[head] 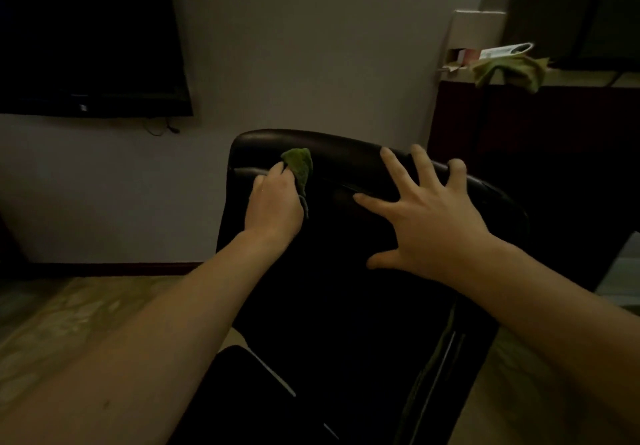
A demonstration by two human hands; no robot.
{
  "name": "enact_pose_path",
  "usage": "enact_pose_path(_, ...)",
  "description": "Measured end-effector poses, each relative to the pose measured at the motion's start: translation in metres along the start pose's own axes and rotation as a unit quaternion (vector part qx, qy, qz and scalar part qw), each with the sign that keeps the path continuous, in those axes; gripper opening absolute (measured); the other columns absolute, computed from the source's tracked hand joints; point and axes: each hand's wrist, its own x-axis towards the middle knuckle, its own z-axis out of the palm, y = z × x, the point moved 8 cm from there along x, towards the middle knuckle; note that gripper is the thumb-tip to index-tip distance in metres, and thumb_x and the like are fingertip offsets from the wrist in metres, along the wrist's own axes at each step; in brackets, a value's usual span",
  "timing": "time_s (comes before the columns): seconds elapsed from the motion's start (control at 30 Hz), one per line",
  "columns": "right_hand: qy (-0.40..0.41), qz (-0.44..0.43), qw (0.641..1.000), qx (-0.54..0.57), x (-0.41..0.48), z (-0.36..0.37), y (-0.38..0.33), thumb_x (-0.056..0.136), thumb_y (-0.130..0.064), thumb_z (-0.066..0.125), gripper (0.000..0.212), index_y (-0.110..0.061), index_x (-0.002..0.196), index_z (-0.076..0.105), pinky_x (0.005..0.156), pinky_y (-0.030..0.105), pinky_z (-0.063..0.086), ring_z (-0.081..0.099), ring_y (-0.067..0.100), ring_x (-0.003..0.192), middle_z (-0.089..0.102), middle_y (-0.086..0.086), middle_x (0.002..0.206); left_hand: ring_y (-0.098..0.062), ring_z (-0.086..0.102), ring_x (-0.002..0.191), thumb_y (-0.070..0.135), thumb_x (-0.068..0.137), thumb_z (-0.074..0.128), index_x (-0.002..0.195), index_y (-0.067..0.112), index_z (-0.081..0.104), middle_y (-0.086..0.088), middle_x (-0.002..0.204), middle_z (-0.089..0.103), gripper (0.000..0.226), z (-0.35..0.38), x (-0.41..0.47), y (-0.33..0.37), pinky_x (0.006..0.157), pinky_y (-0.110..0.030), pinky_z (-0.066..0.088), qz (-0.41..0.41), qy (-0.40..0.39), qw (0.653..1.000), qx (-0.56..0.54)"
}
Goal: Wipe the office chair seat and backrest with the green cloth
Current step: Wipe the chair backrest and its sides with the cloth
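A black office chair stands in front of me, its backrest (pixel 346 236) facing me and filling the middle of the view. My left hand (pixel 273 202) grips a small green cloth (pixel 299 167) and holds it against the upper left part of the backrest, just below the top edge. My right hand (pixel 426 216) lies on the upper right of the backrest with its fingers spread and straight, the fingertips near the top edge. The seat is mostly hidden in shadow below.
A dark screen (pixel 86 36) hangs on the wall at upper left. At the right stands a dark wooden cabinet (pixel 519 126) carrying a second green cloth (pixel 509 68), a white box (pixel 476 32) and a rolled paper. Pale floor shows on both sides of the chair.
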Motion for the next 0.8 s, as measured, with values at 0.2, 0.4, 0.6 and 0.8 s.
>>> enact_pose_path(0.2, -0.049, 0.015, 0.999, 0.009, -0.037, -0.003, 0.005, 0.079, -0.084, 0.039, 0.092, -0.046, 0.15, -0.007, 0.104, 0.073, 0.006, -0.018, 0.054, 0.141, -0.034, 0.021, 0.155, -0.032, 0.049, 0.108, -0.008, 0.091, 0.045, 0.127, 0.0, 0.058, -0.013, 0.126, 0.06, 0.039, 0.014, -0.018, 0.033, 0.097, -0.036, 0.041, 0.02, 0.041, 0.996, -0.075)
enact_pose_path(0.4, -0.094, 0.015, 0.995, 0.018, -0.067, -0.014, 0.002, 0.086, -0.075, 0.042, 0.084, -0.044, 0.151, 0.0, 0.103, 0.074, 0.006, -0.022, 0.057, 0.138, -0.037, 0.023, 0.152, -0.029, 0.052, 0.114, -0.01, 0.081, 0.057, 0.133, 0.0, 0.058, -0.013, 0.132, 0.061, 0.053, 0.012, -0.057, 0.076, 0.104, -0.034, 0.044, 0.105, 0.023, 0.99, -0.096)
enact_pose_path(0.6, -0.085, 0.005, 0.996, 0.0, -0.099, -0.023, 0.006, 0.083, -0.076, 0.045, 0.082, -0.048, 0.151, 0.011, 0.108, 0.071, 0.008, -0.019, 0.052, 0.142, -0.024, 0.016, 0.16, -0.035, 0.055, 0.107, -0.004, 0.091, 0.057, 0.141, 0.0, 0.052, -0.015, 0.141, 0.056, 0.05, 0.015, -0.091, 0.092, 0.096, -0.036, 0.045, 0.229, 0.04, 0.972, -0.028)
enact_pose_path(0.8, -0.043, 0.07, 0.996, 0.017, -0.132, -0.031, 0.004, 0.082, -0.074, 0.051, 0.083, -0.044, 0.152, 0.019, 0.108, 0.071, 0.009, -0.016, 0.053, 0.143, -0.023, 0.022, 0.159, -0.04, 0.053, 0.107, -0.001, 0.1, 0.04, 0.144, 0.004, 0.044, -0.017, 0.139, 0.051, 0.045, 0.008, -0.054, 0.065, 0.095, -0.046, 0.045, 0.062, -0.052, 0.996, 0.043)
